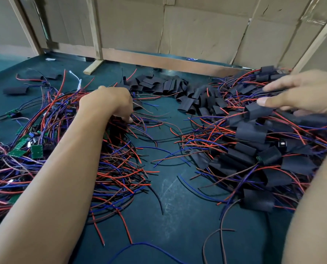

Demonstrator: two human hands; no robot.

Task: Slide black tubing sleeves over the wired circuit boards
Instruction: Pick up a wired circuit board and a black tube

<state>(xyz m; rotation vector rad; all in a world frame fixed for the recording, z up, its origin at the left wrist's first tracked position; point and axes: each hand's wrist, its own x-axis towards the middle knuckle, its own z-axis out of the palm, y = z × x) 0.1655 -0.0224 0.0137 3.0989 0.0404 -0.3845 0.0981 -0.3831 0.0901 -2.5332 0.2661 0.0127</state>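
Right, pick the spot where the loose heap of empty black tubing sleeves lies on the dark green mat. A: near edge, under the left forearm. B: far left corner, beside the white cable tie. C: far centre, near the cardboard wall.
C: the heap of empty black tubing sleeves sits at the far centre, just before the cardboard wall, between the two wire piles.

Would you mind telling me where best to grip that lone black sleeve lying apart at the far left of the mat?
Probably pinch the black sleeve across its middle, coming from above. It lies flat on the green mat, apart from the wire pile, so both long edges look free, and a mid-length grip would leave both ends open for a board.
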